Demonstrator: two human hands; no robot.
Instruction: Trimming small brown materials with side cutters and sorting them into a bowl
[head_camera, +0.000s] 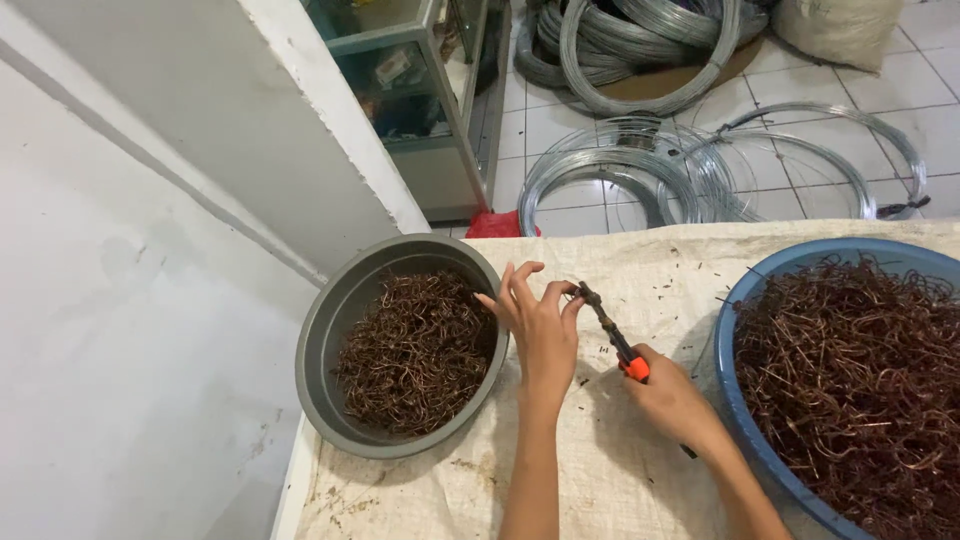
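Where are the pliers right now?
In the head view, the pliers sit centre frame in the right hand, tips up at the left hand, between the grey basin and the blue basin.
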